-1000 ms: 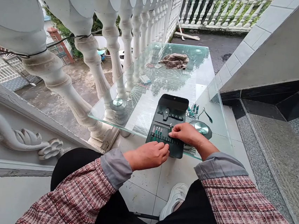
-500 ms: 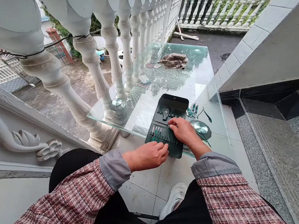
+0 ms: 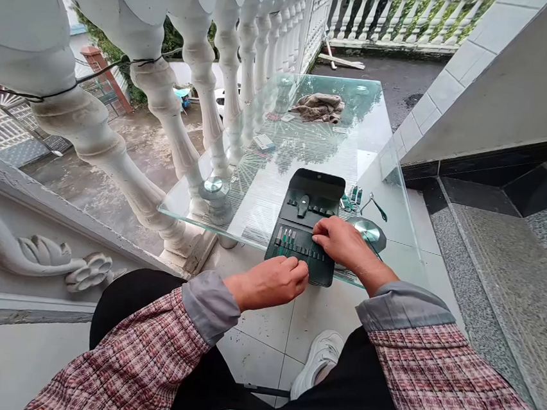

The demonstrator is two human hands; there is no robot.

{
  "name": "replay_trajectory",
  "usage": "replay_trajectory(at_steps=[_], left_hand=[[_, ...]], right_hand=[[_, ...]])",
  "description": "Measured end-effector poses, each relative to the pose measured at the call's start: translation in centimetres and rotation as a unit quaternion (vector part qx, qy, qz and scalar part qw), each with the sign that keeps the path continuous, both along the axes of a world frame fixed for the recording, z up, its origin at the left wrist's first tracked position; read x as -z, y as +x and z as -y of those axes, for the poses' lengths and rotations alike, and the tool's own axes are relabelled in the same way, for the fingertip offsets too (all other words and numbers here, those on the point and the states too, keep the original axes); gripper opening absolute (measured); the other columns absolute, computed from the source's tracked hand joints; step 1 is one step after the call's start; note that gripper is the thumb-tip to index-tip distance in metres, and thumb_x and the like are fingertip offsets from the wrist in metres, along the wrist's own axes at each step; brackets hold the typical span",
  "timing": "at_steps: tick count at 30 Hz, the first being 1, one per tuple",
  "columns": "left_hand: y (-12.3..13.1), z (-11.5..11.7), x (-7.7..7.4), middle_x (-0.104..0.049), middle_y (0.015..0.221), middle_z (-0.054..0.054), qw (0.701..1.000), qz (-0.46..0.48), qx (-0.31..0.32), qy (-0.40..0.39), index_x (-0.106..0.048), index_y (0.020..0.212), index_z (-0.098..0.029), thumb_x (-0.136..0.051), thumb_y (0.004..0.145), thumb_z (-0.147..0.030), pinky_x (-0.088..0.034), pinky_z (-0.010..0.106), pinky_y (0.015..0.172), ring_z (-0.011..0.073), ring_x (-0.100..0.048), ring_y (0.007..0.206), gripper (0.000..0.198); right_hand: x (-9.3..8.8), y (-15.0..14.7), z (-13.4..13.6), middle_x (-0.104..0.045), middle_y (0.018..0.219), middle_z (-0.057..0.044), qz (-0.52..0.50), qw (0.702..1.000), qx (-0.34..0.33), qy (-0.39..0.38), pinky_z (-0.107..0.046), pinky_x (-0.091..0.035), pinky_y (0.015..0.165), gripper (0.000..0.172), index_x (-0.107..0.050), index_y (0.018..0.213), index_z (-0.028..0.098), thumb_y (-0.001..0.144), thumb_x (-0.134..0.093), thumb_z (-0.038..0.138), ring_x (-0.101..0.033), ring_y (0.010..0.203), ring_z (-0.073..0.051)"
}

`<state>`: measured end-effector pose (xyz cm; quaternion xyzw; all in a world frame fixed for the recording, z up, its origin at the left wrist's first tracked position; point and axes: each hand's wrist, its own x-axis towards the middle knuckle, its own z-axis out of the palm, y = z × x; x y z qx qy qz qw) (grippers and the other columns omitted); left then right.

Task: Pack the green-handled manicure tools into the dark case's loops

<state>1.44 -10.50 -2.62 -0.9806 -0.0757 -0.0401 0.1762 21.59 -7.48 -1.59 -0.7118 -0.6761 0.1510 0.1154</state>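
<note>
A dark green manicure case (image 3: 296, 217) lies unfolded at the glass table's near edge. Several slim green-handled tools (image 3: 286, 237) stand in its elastic loops on the left; other loops look bare. A dark oval-headed tool (image 3: 303, 206) sits in the upper half. My right hand (image 3: 342, 240) is closed in a pinch over the lower half, where a thin green tool, partly hidden, seems to run down from the fingertips. My left hand (image 3: 270, 282) has curled fingers closed at the case's bottom edge; what lies under the fingertips is hidden.
Cuticle nippers (image 3: 374, 206) and several nail clippers (image 3: 354, 195) lie right of the case on the glass table (image 3: 255, 197). Farther back are a crumpled brown cloth (image 3: 316, 107) and a small box (image 3: 264, 142). A white balustrade (image 3: 195, 88) runs along the left; steps (image 3: 501, 253) rise at right.
My right hand has shifted slightly right and toward me, down over the loops. My left hand stays at the case's bottom edge.
</note>
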Motion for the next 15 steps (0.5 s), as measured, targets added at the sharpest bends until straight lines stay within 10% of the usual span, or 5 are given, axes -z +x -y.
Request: replay_trajectory(at_steps=[15], left_hand=[[0.0, -0.2, -0.5, -0.057, 0.119, 0.015, 1.0, -0.02, 0.014, 0.009, -0.051, 0.121, -0.011, -0.035, 0.094, -0.009, -0.042, 0.029, 0.066, 0.0168, -0.055, 0.084, 0.032]], right_hand=[[-0.8, 1.9, 1.4, -0.067, 0.083, 0.0, -0.087, 0.991, 0.062, 0.077, -0.026, -0.041, 0.07, 0.011, -0.064, 0.084, 0.022, 0.075, -0.057, 0.022, -0.058, 0.077, -0.014]])
